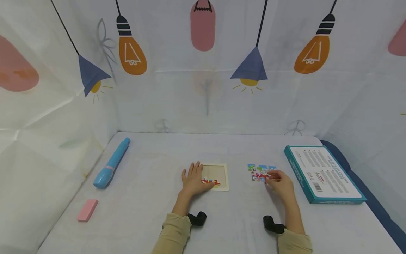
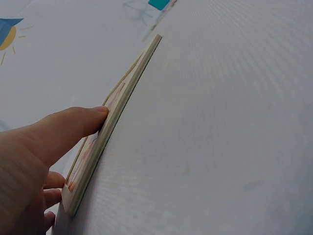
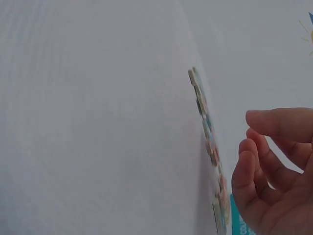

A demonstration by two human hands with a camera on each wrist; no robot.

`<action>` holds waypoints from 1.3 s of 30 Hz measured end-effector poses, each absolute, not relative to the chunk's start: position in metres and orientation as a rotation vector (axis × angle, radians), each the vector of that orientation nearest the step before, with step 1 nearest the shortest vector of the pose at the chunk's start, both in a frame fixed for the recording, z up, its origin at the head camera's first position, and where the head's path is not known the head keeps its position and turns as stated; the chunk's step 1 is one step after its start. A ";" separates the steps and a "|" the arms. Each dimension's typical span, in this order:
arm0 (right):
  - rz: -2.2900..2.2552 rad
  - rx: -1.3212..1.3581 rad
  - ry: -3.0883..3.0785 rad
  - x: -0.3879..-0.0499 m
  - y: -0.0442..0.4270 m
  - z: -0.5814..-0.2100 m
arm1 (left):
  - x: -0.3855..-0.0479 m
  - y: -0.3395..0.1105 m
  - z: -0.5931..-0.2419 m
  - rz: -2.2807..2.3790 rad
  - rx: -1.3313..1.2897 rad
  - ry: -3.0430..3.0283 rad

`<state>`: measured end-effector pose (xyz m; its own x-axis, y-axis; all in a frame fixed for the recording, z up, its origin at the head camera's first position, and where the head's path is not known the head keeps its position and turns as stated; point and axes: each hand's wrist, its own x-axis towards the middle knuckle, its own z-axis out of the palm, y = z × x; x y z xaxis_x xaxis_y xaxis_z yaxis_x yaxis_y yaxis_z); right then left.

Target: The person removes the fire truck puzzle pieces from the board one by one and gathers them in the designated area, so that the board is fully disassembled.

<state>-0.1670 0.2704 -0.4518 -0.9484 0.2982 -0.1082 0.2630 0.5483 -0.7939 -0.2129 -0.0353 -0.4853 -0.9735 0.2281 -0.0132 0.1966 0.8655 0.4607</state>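
Note:
A small wooden puzzle tray lies on the table with some red and multicoloured pieces along its near side. My left hand rests on the tray's left part, fingers spread; the straight thumb presses over its near rim in the left wrist view. To the right lie several colourful jigsaw pieces, set close together. Over their right side hovers my right hand, its fingers loosely bent. In the right wrist view a gap shows between thumb and fingers, nothing visible in it, beside the pieces.
At the right lies a teal and white box with printed text. A blue pen-shaped object lies at the left, with a pink block nearer the front. A patterned cloth wall stands behind the white table.

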 end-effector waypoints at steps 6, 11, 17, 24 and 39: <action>1.490 -0.334 -2.707 -0.174 0.247 -0.452 | -0.212 -0.036 -0.484 0.720 0.343 2.973; 1.549 -0.240 -2.732 -0.184 0.225 -0.451 | -0.213 -0.036 -0.485 0.723 0.335 2.977; 1.633 -0.206 -2.725 -0.192 0.197 -0.453 | -0.213 -0.036 -0.483 0.749 0.335 2.968; 1.711 -0.100 -2.683 -0.195 0.170 -0.459 | -0.213 -0.037 -0.484 0.719 0.318 2.961; 1.744 0.064 -2.634 -0.192 0.146 -0.460 | -0.214 -0.036 -0.487 0.766 0.317 2.998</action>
<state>-0.1923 0.1465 -0.4599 -0.9990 -0.0439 0.0076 -0.0241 0.3898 -0.9206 -0.2137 -0.0360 -0.4867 -0.9787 0.2043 0.0203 0.1890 0.8579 0.4778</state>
